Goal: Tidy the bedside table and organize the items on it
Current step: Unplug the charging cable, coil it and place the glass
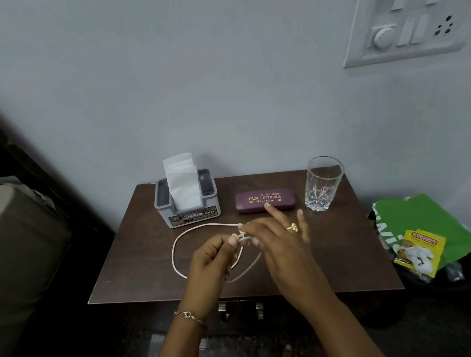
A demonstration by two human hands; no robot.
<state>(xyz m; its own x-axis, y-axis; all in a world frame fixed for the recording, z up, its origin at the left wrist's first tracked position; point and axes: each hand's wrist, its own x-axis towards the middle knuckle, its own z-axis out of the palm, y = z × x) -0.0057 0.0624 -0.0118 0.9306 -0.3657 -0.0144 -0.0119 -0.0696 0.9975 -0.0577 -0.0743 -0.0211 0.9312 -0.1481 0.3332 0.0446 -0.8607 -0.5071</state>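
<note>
A pale pink cable [177, 247] lies in a loop on the dark wooden bedside table [129, 271]. My left hand [210, 262] pinches the cable where its strands cross, just above the tabletop. My right hand [278, 239] holds the same crossing between thumb and bent fingers, its other fingers spread toward the back. Behind the hands, along the wall, stand a grey tissue holder [187, 207] with white tissues, a purple spectacle case [265, 200] and an empty drinking glass [322, 182].
A black waste bin [458, 273] with a green bag and a yellow packet stands to the right of the table. A dark bed frame [15, 156] and a beige mattress are on the left. A switchboard [413, 15] hangs on the wall.
</note>
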